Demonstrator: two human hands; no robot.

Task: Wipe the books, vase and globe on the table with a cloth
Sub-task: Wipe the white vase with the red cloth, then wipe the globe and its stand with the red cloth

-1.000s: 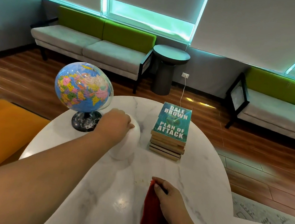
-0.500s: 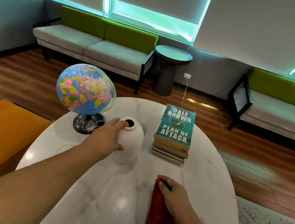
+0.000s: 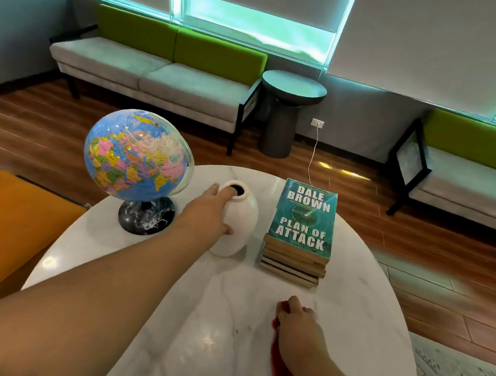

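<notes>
So, by the left edge of the round white marble table [image 3: 200,326] stands the multicoloured political globe on a black marbled base [image 3: 136,155], tilted on its axis and untouched. Just right of it, the left hand [image 3: 209,211] grips the smooth white egg-shaped ceramic vase [image 3: 239,225]: the thumb is curled onto its near flank and a fingertip reaches the rim of its dark mouth. The vase stands upright near the table's middle, toward the far edge. Just beside it on the right is the stack of worn paperback books with a teal cover on top [image 3: 299,230], slightly staggered. Toward the near edge, the right hand [image 3: 301,325] is closed on the red cloth [image 3: 282,371], pressing it against the tabletop, well apart from the vase.

The vase looks like the item in hand, with the cloth not yet on it. Its glossy surface and narrow foot are the risk: a one-handed hold high on the shoulder could slip or let it rock, and a firm wipe from the near side could tip it. The left forearm passes close to the globe's base, so a careless pull back could knock it.
</notes>
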